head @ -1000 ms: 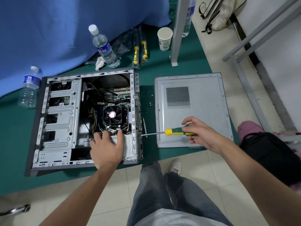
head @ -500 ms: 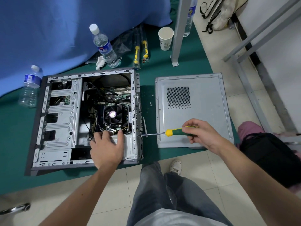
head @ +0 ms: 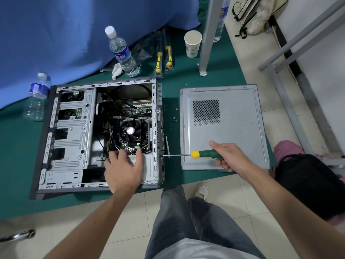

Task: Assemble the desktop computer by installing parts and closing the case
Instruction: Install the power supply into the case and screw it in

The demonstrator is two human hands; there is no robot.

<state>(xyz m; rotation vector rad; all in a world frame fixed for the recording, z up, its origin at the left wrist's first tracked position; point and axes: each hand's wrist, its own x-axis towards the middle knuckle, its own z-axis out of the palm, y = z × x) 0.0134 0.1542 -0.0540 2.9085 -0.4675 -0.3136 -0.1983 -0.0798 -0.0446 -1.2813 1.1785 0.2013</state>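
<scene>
An open computer case (head: 71, 139) lies on its side on the green mat, showing a CPU fan (head: 130, 130) and drive bays. My left hand (head: 124, 169) rests flat on a grey box in the case's near right corner, likely the power supply (head: 148, 166), fingers spread. My right hand (head: 228, 157) grips the green and yellow handle of a screwdriver (head: 196, 154). Its shaft runs left and its tip touches the case's rear wall. The removed grey side panel (head: 233, 113) lies flat to the right of the case.
Small screws (head: 174, 119) lie on the green mat (head: 214, 77) between case and panel. Two water bottles (head: 122, 53), a paper cup (head: 192, 43) and packaged screwdrivers (head: 164, 55) stand behind the case. A grey metal post (head: 207, 40) rises at the back. A black bag (head: 309, 182) sits to my right.
My right hand has turned on the screwdriver handle, fingers shifting from above to a fuller wrap. The tip stays at the case's rear wall. My left hand has not moved.
</scene>
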